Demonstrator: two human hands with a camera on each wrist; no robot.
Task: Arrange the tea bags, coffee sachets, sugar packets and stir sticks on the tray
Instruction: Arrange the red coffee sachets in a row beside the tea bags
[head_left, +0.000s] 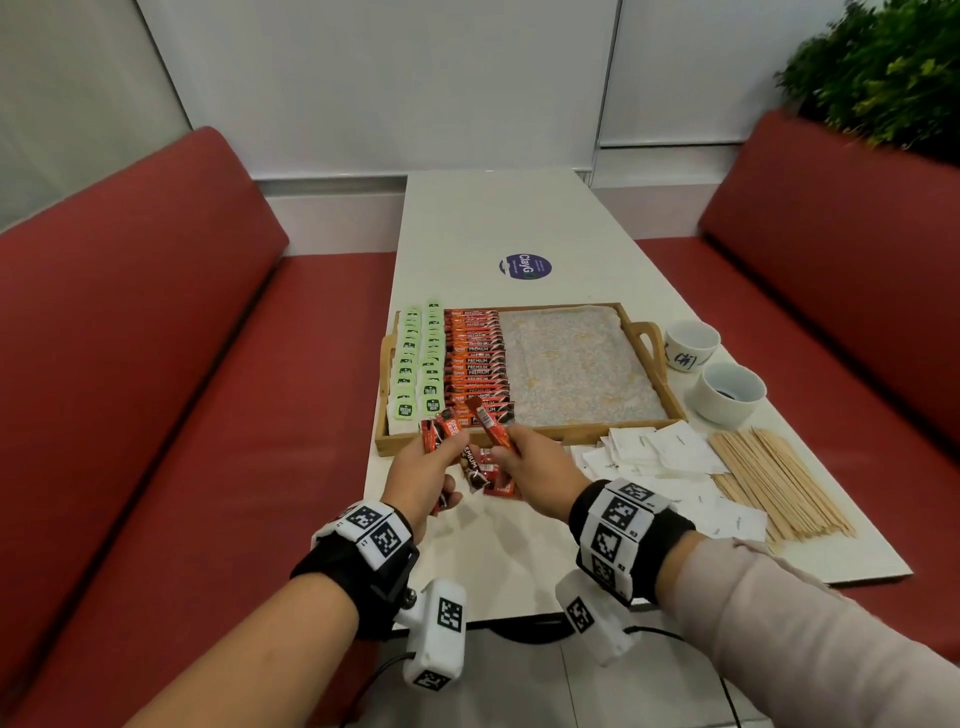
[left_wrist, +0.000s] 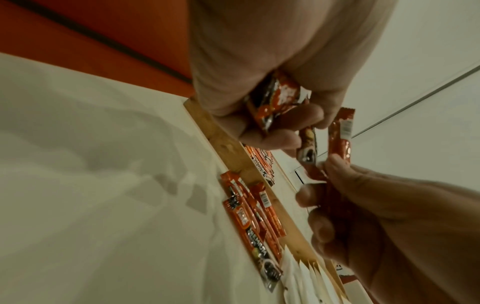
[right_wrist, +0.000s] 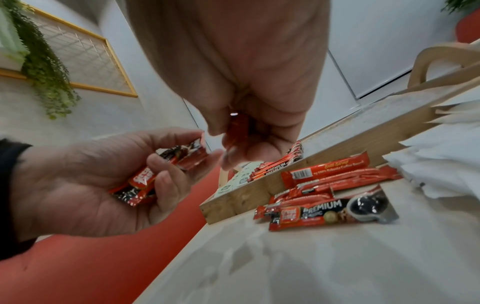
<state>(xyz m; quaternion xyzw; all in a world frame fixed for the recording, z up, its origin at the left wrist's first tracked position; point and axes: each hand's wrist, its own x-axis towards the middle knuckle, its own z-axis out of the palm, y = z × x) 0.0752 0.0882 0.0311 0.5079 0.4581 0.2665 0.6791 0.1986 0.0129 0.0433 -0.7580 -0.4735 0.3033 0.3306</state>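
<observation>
Several coffee sachets (head_left: 441, 431) are sitting bunched in your left hand (head_left: 421, 475), whose fingers are curling round them just in front of the tray's near rim. Your right hand (head_left: 535, 467) is pinching a single sachet (head_left: 488, 426) between thumb and fingertips, holding it tilted above the tray (head_left: 644, 423) edge, close beside the left hand's bunch. A few loose sachets (head_left: 485, 475) are lying on the table (head_left: 519, 223) between your hands, touching the tray's front wall in the right wrist view. Inside the tray, green tea bags (head_left: 418, 358) are lying in two columns along the left side, and a row of sachets (head_left: 478, 358) is lying overlapped just beside them; the rest of the tray floor is showing its speckled liner. White sugar packets (head_left: 660, 447) are lying scattered on the table to the right of your right hand, with the stir sticks (head_left: 774, 478) in a loose bundle just beyond them. Two white cups (head_left: 711, 369) are standing near the tray's right handle.
</observation>
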